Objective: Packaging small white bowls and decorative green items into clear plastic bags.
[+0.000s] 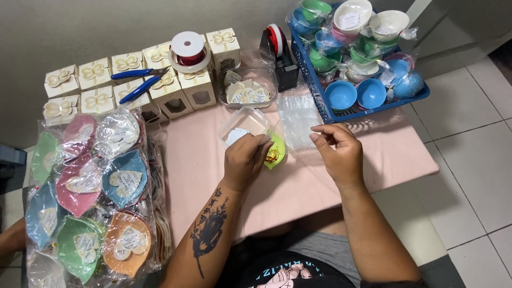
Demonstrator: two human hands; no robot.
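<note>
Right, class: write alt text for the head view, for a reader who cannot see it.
A person's left hand holds a lime-green leaf-shaped dish in clear wrap over a pink table, while the right hand pinches the wrap's edge. Wrapped dishes lie left; a blue basket of bowls sits behind.

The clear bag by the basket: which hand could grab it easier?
Probably the right hand. It hovers beside the clear bag and seems to pinch nothing, while the left hand is busy gripping the green bowl.

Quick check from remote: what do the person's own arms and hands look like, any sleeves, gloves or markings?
Both hands are bare, no gloves or rings visible. The left forearm carries a dark tattoo, a flower-like shape with small characters above. The right forearm is unmarked; a dark sleeve edge shows near its elbow.
</note>
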